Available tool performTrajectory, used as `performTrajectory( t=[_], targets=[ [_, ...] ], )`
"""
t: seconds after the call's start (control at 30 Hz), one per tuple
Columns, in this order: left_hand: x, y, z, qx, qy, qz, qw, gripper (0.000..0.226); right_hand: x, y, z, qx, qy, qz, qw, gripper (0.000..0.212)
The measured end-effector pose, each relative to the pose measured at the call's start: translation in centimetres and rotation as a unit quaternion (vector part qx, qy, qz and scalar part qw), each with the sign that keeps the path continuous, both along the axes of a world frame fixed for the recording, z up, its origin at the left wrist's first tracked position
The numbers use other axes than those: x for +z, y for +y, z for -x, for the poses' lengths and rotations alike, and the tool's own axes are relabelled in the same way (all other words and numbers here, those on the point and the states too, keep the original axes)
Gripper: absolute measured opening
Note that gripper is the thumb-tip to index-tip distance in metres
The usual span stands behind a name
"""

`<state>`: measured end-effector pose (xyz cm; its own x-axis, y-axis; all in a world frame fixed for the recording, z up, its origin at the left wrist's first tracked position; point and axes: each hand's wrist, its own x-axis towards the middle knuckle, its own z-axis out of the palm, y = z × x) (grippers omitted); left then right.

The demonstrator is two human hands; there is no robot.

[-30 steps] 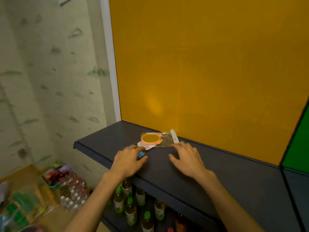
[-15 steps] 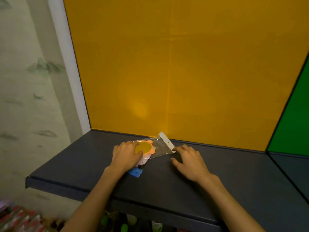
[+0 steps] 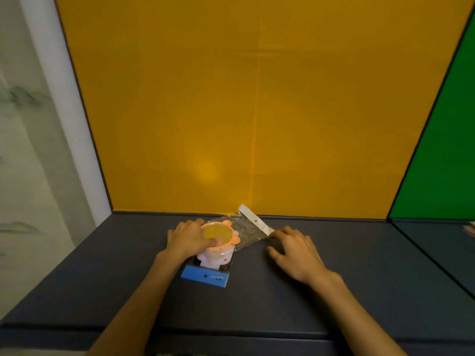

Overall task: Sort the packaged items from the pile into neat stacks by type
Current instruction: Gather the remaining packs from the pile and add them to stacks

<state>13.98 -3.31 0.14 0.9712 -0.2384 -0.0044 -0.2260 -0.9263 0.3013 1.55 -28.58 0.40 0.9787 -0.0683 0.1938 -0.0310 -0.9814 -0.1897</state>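
Observation:
On the dark shelf (image 3: 359, 283) lie two stacked packaged items. The top one is an orange round item (image 3: 219, 233) in a clear bag with a white header strip (image 3: 254, 219). Under it is a pale pink item (image 3: 214, 258) in a pack with a blue header card (image 3: 204, 275). My left hand (image 3: 189, 238) rests on the orange item's left side, thumb across it. My right hand (image 3: 295, 249) lies flat on the shelf, fingertips touching the bag's white strip corner.
A yellow panel (image 3: 257, 98) backs the shelf, a green panel (image 3: 444, 150) stands to the right. The shelf's front edge (image 3: 231, 332) runs along the bottom. A patterned wall (image 3: 30, 150) is on the left.
The view has moved closer and lower. My left hand slid onto the orange item, which now sits over the pink pack; the blue card shows fully.

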Motion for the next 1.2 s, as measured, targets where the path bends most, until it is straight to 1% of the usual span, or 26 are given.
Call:
performTrajectory(
  t=[0.07,0.13,0.23,0.3,0.4,0.47,0.53,0.57,0.63,0.67,0.77,0.83,0.93,1.03,1.13,1.2],
  targets=[
    [0.1,0.4,-0.3,0.013,0.003,0.029,0.999,0.099,0.0,0.7,-0.2,0.002,-0.002,-0.001,1.0,0.048],
    [0.2,0.8,-0.4,0.021,0.004,0.052,0.998,0.1,0.0,1.3,-0.3,0.007,-0.003,0.001,1.0,0.045],
    [0.6,1.5,0.0,0.044,0.004,0.109,0.993,0.085,0.0,1.9,-0.6,0.014,-0.004,0.006,1.0,0.04],
    [0.9,2.2,0.8,0.077,0.019,0.186,0.979,0.072,-0.1,2.1,-0.9,0.018,-0.001,0.002,1.0,0.037],
    [1.1,3.9,1.4,0.112,0.047,0.322,0.939,0.042,0.1,2.8,-1.7,0.04,0.015,-0.004,0.999,0.035],
    [1.3,5.4,1.8,0.119,0.052,0.392,0.911,0.024,0.3,3.5,-2.4,0.062,0.03,-0.02,0.997,0.037],
    [1.7,6.9,2.1,0.138,0.062,0.45,0.88,0.019,0.5,4.5,-3.2,0.085,0.04,-0.044,0.995,0.044],
    [2.1,7.7,2.3,0.148,0.071,0.484,0.859,0.018,0.5,5.0,-3.5,0.099,0.044,-0.06,0.992,0.051],
    [2.8,9.3,3.0,0.167,0.095,0.551,0.813,0.021,0.7,6.3,-4.2,0.127,0.057,-0.087,0.986,0.062],
    [3.1,10.0,3.3,0.173,0.1,0.573,0.795,0.025,0.8,7.0,-4.5,0.139,0.07,-0.092,0.983,0.065],
    [3.1,12.3,3.6,0.185,0.095,0.615,0.76,0.03,0.5,8.4,-5.4,0.159,0.125,-0.069,0.977,0.066],
    [2.8,13.5,3.4,0.198,0.096,0.628,0.746,0.03,0.3,8.4,-5.9,0.152,0.15,-0.046,0.976,0.064],
    [2.3,14.6,3.3,0.213,0.088,0.636,0.736,0.034,0.7,7.7,-6.1,0.112,0.158,0.003,0.981,0.059],
    [1.8,14.9,3.4,0.216,0.09,0.646,0.726,0.035,1.5,7.1,-6.1,0.061,0.131,0.043,0.989,0.052],
    [1.3,14.8,3.4,0.209,0.096,0.645,0.729,0.033,1.5,6.9,-6.0,0.033,0.116,0.02,0.993,0.053],
    [1.2,14.7,3.4,0.204,0.099,0.643,0.732,0.033,0.8,6.8,-6.0,0.031,0.111,-0.01,0.993,0.065]
  ],
)
